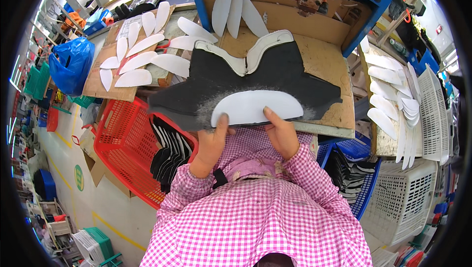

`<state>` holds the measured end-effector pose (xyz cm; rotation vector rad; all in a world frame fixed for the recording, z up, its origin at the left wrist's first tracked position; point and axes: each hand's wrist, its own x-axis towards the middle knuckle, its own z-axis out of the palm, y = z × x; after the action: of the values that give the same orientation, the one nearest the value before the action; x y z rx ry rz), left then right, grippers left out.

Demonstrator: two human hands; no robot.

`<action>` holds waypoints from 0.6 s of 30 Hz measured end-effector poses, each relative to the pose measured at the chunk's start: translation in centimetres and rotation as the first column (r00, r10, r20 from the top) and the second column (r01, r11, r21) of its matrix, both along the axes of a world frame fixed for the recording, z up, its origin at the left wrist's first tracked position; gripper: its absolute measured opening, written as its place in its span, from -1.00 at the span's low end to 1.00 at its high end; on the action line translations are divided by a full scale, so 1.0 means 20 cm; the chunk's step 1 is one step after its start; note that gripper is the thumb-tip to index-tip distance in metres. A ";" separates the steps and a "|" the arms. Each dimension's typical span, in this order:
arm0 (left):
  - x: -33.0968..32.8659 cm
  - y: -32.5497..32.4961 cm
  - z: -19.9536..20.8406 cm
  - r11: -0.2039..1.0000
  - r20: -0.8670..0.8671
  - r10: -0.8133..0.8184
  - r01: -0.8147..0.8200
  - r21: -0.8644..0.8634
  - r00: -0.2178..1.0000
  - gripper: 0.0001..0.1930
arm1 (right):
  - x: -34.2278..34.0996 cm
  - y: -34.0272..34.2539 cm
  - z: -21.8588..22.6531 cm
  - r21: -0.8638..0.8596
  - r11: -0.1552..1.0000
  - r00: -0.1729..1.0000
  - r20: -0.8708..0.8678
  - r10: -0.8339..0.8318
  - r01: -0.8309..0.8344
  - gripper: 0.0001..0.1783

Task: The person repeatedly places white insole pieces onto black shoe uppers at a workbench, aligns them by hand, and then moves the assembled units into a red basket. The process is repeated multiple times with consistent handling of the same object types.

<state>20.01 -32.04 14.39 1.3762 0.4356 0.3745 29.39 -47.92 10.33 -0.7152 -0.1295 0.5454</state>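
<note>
A black shoe upper [275,70] with white foam collar edging lies spread out in front of me, over the near edge of the work table. On its lower middle rests a white half-oval stiffener piece [258,105], with greyish scuffed patches on the black material at both ends. My left hand [215,141] grips the upper's near edge, thumb pressing the stiffener's left end. From the right, my right hand [282,135] pinches the same edge, its thumb on top of the stiffener. The fingers of both hands are mostly hidden underneath.
White half-oval pieces lie on cardboard [110,77] at left and on a stand [403,149] at right. Black pieces fill a red basket [123,134] and a blue basket [366,193]. A blue-framed machine [364,26] rises behind the table. A blue bag [72,65] hangs far left.
</note>
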 end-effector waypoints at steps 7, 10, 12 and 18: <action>-0.13 0.13 -0.14 0.827 -0.215 -0.518 0.549 0.124 0.828 -0.45 | 0.09 -0.08 0.11 -0.018 0.974 0.967 -0.113 -0.228 0.228 -0.62; -0.05 0.13 -0.22 0.800 -0.092 -0.451 0.448 0.400 0.888 -0.33 | 0.05 0.00 0.07 -0.024 0.995 0.987 -0.119 -0.103 0.101 -0.62; -0.03 0.06 -0.26 0.949 0.139 -0.233 0.193 0.250 0.962 -0.44 | 0.00 0.08 0.05 -0.086 0.995 0.997 -0.050 -0.061 0.056 -0.62; -0.03 0.01 -0.23 0.940 0.147 0.293 -0.256 -0.227 0.945 -0.69 | -0.07 0.15 0.10 -0.429 0.903 0.977 0.198 0.074 0.018 -0.67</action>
<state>19.49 -31.74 9.70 1.0709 0.5050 0.6607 28.08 -44.85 12.26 -1.2057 -0.2207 0.5303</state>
